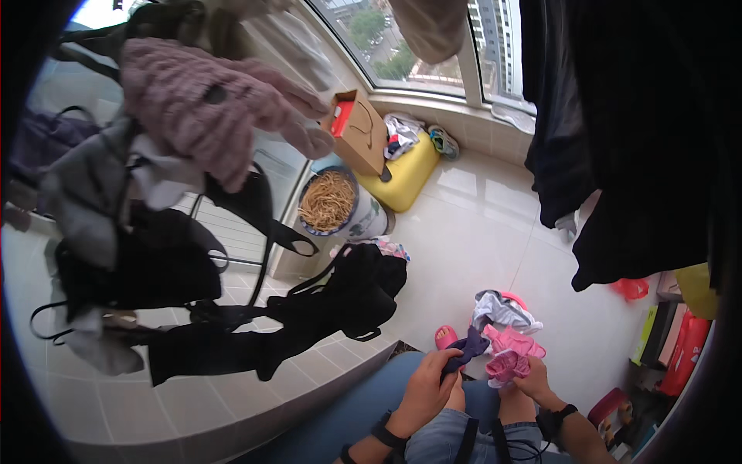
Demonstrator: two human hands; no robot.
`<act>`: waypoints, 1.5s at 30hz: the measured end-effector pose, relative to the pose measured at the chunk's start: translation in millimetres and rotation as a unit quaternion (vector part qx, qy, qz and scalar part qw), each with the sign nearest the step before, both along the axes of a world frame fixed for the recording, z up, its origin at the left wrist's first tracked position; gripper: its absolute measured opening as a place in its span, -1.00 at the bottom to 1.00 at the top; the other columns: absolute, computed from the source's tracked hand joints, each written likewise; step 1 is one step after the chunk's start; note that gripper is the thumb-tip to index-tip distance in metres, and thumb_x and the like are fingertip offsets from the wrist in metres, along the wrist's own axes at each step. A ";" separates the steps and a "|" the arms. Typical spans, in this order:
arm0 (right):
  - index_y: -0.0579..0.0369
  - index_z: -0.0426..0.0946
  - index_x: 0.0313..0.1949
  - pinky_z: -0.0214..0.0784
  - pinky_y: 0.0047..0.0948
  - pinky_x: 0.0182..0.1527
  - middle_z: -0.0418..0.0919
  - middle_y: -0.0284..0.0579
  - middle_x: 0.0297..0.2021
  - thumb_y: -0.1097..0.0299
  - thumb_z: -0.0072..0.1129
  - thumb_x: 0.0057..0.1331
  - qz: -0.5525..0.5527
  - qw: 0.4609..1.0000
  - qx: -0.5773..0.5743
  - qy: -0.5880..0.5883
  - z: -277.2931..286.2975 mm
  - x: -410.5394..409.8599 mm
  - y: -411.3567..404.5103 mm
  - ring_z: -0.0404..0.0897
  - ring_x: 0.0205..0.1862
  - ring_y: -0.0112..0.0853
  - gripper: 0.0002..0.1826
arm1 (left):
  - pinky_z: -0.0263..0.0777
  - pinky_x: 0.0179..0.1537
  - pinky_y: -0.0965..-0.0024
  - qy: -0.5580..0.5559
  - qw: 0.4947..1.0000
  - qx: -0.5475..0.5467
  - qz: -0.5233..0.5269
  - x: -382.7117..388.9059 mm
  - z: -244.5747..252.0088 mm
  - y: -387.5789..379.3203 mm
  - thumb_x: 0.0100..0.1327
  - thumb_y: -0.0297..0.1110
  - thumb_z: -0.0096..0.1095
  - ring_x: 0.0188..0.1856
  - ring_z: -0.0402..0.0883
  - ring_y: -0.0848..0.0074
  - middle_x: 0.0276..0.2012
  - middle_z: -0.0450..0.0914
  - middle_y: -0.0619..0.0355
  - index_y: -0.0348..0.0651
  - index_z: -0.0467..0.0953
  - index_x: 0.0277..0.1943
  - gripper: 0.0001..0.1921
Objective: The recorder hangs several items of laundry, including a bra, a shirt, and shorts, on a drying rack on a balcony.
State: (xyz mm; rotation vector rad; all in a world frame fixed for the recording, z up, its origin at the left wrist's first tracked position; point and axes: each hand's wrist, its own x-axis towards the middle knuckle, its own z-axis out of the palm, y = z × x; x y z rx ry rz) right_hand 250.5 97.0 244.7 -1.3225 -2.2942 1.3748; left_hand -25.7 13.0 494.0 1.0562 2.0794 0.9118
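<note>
My left hand (pixel 430 380) grips a dark purple cloth (pixel 472 347) above my lap. To the right, my right hand (pixel 532 380) is closed on a crumpled pink garment (pixel 507 366) with a paler edge. Just beyond lie more pink fabric (pixel 519 341) and a white and grey garment (pixel 498 310), bunched at a pink rim (pixel 515 300) that is mostly covered. Whether the held pieces are separate from this pile is hard to tell. A pink slipper (pixel 446 337) is on a foot beyond my left hand.
Black garments (pixel 359 290) and a pink fuzzy cloth (pixel 191 104) hang at left; dark clothes (pixel 637 145) hang at right. On the floor stand a patterned bin (pixel 368 217), a yellow case (pixel 408 180) and a paper bag (pixel 359 136). Boxes (pixel 664 333) stand at lower right.
</note>
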 end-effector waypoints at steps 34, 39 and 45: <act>0.12 0.54 -0.22 0.48 -0.22 -0.18 0.58 0.00 -0.34 0.17 0.35 -0.20 0.012 0.996 0.060 0.058 147.9 -3.8 66.2 0.62 -0.27 -0.10 -0.49 | 0.34 0.06 0.19 0.492 0.831 0.256 0.051 -77.8 364.4 59.4 0.22 -0.39 0.09 0.02 0.51 0.11 -0.07 0.54 -0.10 -0.27 0.44 0.04 -0.67; 0.12 0.51 -0.31 0.41 -0.30 -0.08 0.54 -0.08 -0.21 0.43 0.38 -0.12 0.116 0.969 0.090 0.200 279.1 8.4 65.8 0.54 -0.16 -0.14 -0.67 | 0.24 0.18 0.22 0.252 0.904 0.163 -0.306 1.2 214.5 65.0 0.24 -0.42 0.14 0.18 0.41 0.19 0.08 0.47 -0.03 -0.18 0.44 0.11 -0.65; 0.09 0.46 -0.26 0.38 -0.33 -0.02 0.54 -0.08 -0.11 0.57 0.37 -0.11 0.291 0.896 0.176 0.285 390.6 6.7 51.2 0.51 -0.04 -0.20 -0.62 | 0.04 0.32 0.16 -0.056 0.850 0.116 -0.510 41.7 63.0 72.4 0.16 -0.03 0.29 0.39 0.09 0.17 0.31 0.16 -0.21 -0.07 0.13 0.36 -0.24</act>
